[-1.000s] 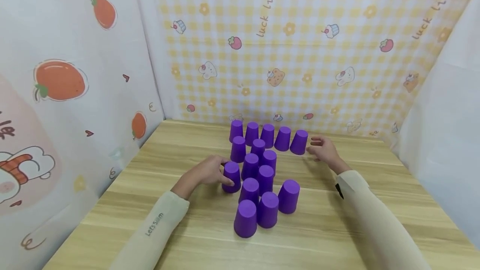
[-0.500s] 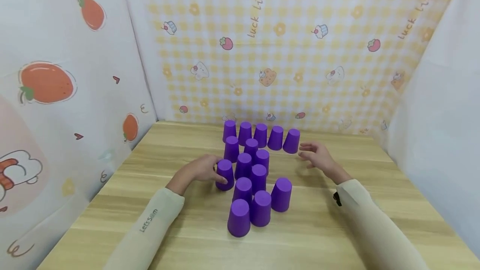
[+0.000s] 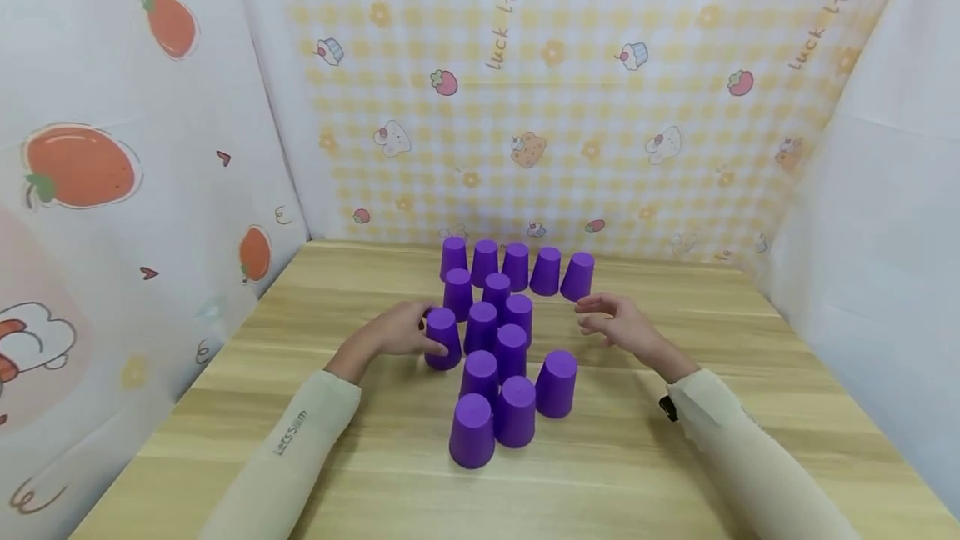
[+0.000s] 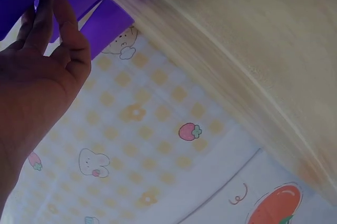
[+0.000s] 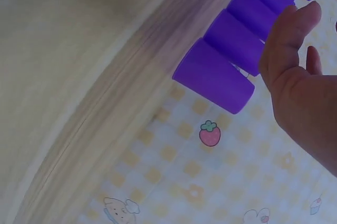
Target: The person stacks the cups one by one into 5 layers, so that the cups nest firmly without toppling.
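Many purple cups stand upside down on the wooden table [image 3: 622, 448]. My left hand [image 3: 397, 328] grips a purple cup [image 3: 442, 338] at the left of the group, thumb on its near side and the fingers mostly hidden behind it. In the left wrist view, that hand [image 4: 47, 66] lies against purple at the top left corner. My right hand [image 3: 621, 327] hovers with loosely bent fingers, holding nothing, just in front of the right end cup [image 3: 577, 277] of the far row. The right wrist view shows this hand [image 5: 297, 71] apart from the row's end cup [image 5: 213, 77].
Two staggered lines of cups run from the far row toward me, ending at a front cup [image 3: 472, 432]. Another cup [image 3: 557, 384] stands to their right. A checked cloth [image 3: 600, 132] hangs behind the table, and a white printed cloth [image 3: 187, 215] along the left.
The head view has shifted slightly. My left hand and its cup have moved a little away from me. The right hand has drawn back toward me and slightly left, from beside the far row's end cup.
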`<state>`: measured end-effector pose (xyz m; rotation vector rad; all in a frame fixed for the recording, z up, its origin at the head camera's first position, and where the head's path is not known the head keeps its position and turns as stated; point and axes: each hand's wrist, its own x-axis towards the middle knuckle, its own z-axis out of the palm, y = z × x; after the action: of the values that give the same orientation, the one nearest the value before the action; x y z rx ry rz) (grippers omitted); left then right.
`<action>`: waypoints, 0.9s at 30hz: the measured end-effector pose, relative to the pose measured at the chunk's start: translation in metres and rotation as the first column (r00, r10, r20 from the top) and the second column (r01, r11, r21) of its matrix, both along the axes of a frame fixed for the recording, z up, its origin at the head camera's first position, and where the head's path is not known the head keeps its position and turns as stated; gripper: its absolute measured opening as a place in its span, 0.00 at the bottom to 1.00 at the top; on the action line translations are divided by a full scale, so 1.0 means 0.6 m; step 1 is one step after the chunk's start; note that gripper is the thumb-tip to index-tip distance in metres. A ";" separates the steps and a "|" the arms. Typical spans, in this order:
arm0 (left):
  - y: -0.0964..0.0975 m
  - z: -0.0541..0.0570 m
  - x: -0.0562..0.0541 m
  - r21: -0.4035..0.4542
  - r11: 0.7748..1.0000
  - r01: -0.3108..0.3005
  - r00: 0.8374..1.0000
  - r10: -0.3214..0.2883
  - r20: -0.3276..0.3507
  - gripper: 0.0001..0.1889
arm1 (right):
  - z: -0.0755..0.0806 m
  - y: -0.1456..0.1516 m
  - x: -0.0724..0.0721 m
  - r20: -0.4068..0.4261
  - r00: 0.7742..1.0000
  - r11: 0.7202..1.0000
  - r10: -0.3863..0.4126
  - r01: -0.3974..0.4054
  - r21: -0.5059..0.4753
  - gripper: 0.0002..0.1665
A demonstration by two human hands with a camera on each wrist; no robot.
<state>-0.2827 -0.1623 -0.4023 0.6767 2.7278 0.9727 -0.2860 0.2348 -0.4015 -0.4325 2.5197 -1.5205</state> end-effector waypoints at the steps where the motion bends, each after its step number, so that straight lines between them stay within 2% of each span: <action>1: -0.003 0.002 0.000 0.014 1.000 -0.011 1.000 0.011 0.004 0.34 | 0.000 -0.001 0.002 -0.001 1.000 1.000 0.018 -0.018 0.008 0.25; 7: -0.017 0.017 -0.002 0.131 0.990 -0.044 0.999 0.041 0.024 0.29 | 0.010 0.002 0.025 -0.014 0.993 0.993 0.119 -0.119 -0.010 0.24; 11: -0.019 0.028 -0.007 0.203 0.977 -0.058 0.998 0.060 -0.003 0.29 | 0.009 0.006 0.038 -0.022 0.978 0.978 0.206 -0.207 -0.011 0.25; 16: -0.014 0.045 -0.021 0.271 0.956 -0.116 0.991 0.131 -0.039 0.31 | 0.003 0.008 0.047 -0.068 0.938 0.940 0.340 -0.341 -0.017 0.23; 20: -0.006 0.058 -0.037 0.304 0.939 -0.158 0.981 0.184 -0.059 0.32 | -0.003 0.012 0.054 -0.053 0.905 0.904 0.422 -0.424 -0.050 0.25; 24: 0.004 0.073 -0.057 0.344 0.919 -0.193 0.967 0.237 -0.090 0.35 | -0.010 0.013 0.061 -0.039 0.874 0.871 0.484 -0.485 -0.071 0.29; 27: 0.016 0.088 -0.072 0.344 0.918 -0.199 0.959 0.255 -0.126 0.36 | -0.012 0.010 0.067 -0.057 0.860 0.858 0.508 -0.510 -0.062 0.30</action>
<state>-0.3258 -0.1529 -0.3497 0.5139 2.8671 1.5158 -0.2460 0.2411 -0.4089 -1.0536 2.1255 -1.3962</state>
